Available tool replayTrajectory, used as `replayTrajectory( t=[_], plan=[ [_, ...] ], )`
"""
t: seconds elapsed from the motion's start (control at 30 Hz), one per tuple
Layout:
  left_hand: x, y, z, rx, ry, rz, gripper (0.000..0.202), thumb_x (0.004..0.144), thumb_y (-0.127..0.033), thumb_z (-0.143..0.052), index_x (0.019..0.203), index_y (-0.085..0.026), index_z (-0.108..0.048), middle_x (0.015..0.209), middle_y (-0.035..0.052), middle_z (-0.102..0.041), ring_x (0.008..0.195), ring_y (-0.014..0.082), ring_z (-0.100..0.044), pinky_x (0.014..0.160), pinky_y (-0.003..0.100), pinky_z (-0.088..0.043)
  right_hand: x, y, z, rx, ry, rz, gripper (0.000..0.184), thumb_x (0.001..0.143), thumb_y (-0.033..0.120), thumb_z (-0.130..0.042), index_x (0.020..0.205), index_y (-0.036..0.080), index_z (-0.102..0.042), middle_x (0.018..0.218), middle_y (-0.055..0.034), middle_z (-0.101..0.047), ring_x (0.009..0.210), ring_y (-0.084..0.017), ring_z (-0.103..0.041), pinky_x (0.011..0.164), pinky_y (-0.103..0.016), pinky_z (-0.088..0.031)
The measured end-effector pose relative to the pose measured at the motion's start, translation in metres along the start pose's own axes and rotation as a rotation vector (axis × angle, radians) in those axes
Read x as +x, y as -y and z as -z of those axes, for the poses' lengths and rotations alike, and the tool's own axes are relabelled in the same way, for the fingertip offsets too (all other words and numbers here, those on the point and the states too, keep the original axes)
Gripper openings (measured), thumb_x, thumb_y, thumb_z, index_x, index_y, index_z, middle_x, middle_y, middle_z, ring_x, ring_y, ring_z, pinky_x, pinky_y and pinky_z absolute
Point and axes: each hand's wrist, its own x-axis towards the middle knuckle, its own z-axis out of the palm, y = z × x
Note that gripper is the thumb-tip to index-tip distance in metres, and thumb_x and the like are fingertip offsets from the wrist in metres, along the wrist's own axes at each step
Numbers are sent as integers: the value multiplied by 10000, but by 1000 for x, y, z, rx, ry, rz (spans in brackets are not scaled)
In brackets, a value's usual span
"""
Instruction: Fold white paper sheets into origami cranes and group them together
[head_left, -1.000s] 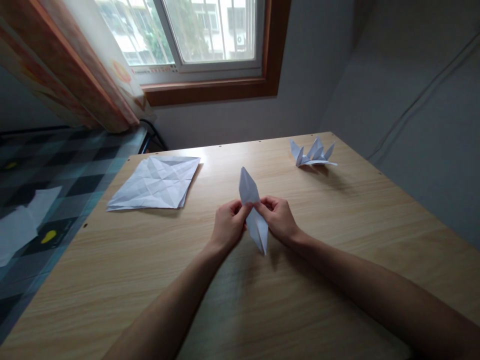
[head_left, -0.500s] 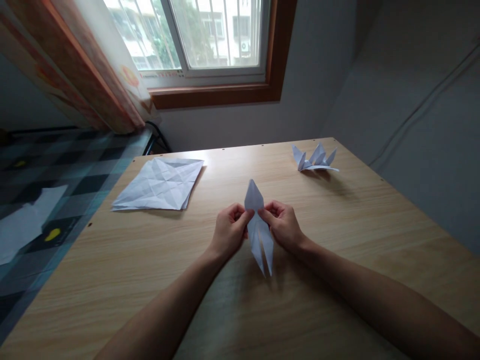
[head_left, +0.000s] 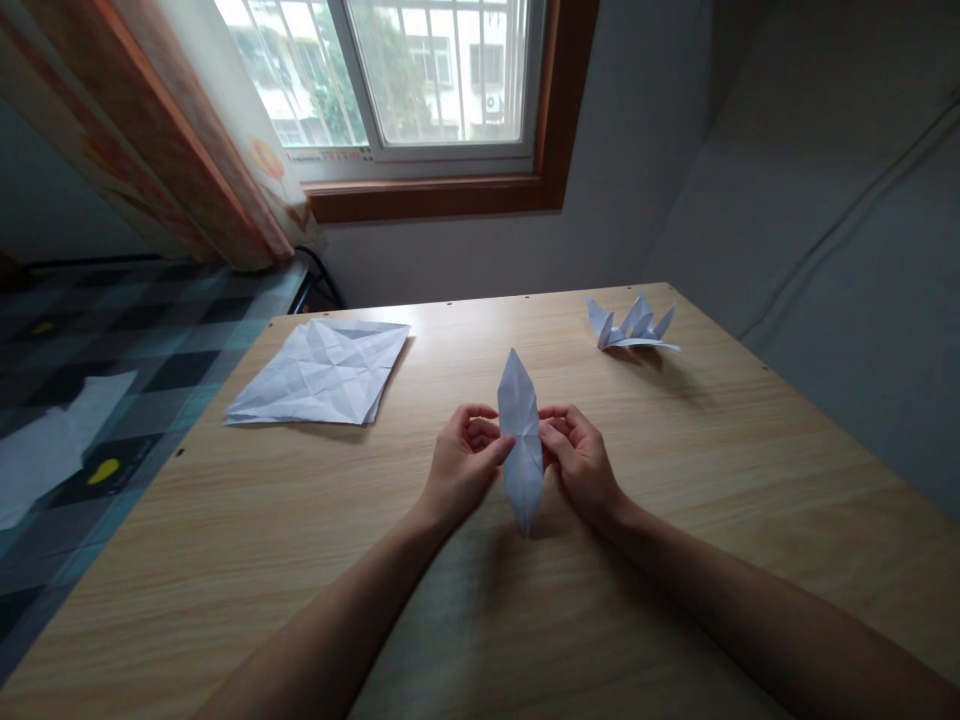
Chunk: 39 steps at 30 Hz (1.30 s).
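Observation:
A white folded paper (head_left: 520, 420), long and diamond-shaped with pointed ends, stands tilted just above the table between my hands. My left hand (head_left: 471, 455) pinches its left edge, the thumb lying on the front face near the middle. On the opposite edge, my right hand (head_left: 581, 460) grips the paper between thumb and fingers. Some fingertips of both hands are hidden behind the sheet. A crease runs across its middle.
Creased square paper sheets (head_left: 322, 370) lie stacked at the table's back left. Folded paper cranes (head_left: 634, 325) stand at the back right of the wooden table (head_left: 300, 560). More white paper (head_left: 60, 440) rests on a checked cloth (head_left: 187, 310) at the left.
The folded paper now shows a whole diamond face; the two split points at its lower end no longer show. My hands have shifted their grip slightly toward its middle.

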Motion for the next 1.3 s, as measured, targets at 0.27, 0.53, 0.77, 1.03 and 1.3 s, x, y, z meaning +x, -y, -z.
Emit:
replayTrajectory(
  t=[0.27,0.53,0.77,1.03,1.3],
  plan=[
    [-1,4,-1,55,8,-21,373,687,-299,-786,878,-190,-485,622,-69,-573,486,66,-514,476,172,-360,-2,-5,3,-66,-9,14,301,721,388,-766,841,214,-553,665,22,-639,553,-145,-603,508,-257,-471],
    [-5,8,-1,165,-2,-35,316,733,-337,-741,861,-211,-482,515,-103,-489,423,61,-446,446,166,-283,-5,-7,3,-101,94,15,293,729,400,-767,901,216,-616,706,-10,-695,663,-214,-685,588,-314,-540],
    [-5,6,-1,344,87,-126,217,806,-357,-678,752,-161,-602,651,-7,-578,584,115,-511,531,215,-365,-5,-9,4,-138,-19,66,250,732,358,-771,835,214,-594,686,-6,-663,630,-181,-649,570,-286,-523],
    [-4,-3,-2,508,114,-210,188,860,-284,-582,787,-150,-692,789,38,-641,737,170,-571,654,247,-423,-9,-1,2,-290,10,245,142,783,291,-706,758,204,-597,955,-55,-647,768,-175,-636,608,-279,-516],
    [-3,1,1,394,121,-164,399,940,-432,-415,718,-151,-590,663,10,-561,639,145,-496,609,250,-401,-14,1,2,-567,84,610,151,847,130,-567,897,213,-682,985,-64,-630,872,-178,-620,671,-284,-520]
  ],
)
